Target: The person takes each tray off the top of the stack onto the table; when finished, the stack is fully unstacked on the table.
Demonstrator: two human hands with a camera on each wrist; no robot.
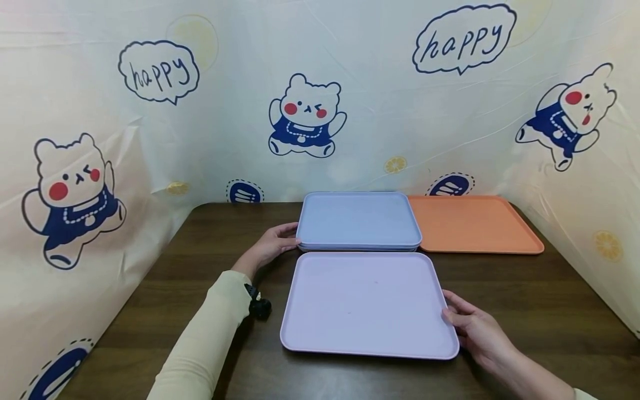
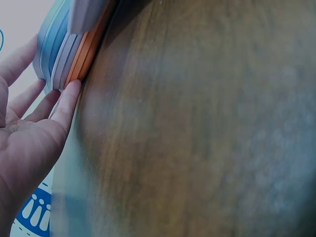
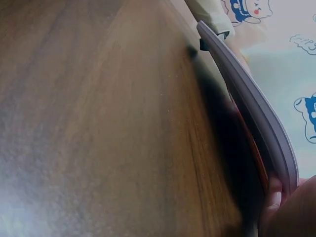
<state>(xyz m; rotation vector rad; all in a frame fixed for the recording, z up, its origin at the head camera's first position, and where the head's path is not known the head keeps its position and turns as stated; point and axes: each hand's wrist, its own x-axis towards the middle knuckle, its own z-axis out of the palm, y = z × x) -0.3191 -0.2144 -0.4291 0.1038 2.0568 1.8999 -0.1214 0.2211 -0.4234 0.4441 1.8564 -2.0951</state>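
My left hand (image 1: 272, 243) is at the left side of a stack topped by a blue tray (image 1: 359, 219). In the left wrist view its extended fingertips touch the layered edges, where blue trays (image 2: 55, 37) show beside pale lilac and orange bands (image 2: 85, 61). With my right hand (image 1: 482, 333) I grip a lilac tray (image 1: 367, 305) by its right edge, thumb on the rim and fingers beneath. This tray is in front of the stack, its underside clear of the table in the right wrist view, with a dark shadow below.
An orange tray (image 1: 470, 225) lies right of the blue stack, at the back of the brown wooden table (image 1: 165, 311). Behind and at both sides hangs a pale cloth (image 1: 235, 111) printed with bears and the word happy. A black wrist device (image 1: 259, 305) is on my left sleeve.
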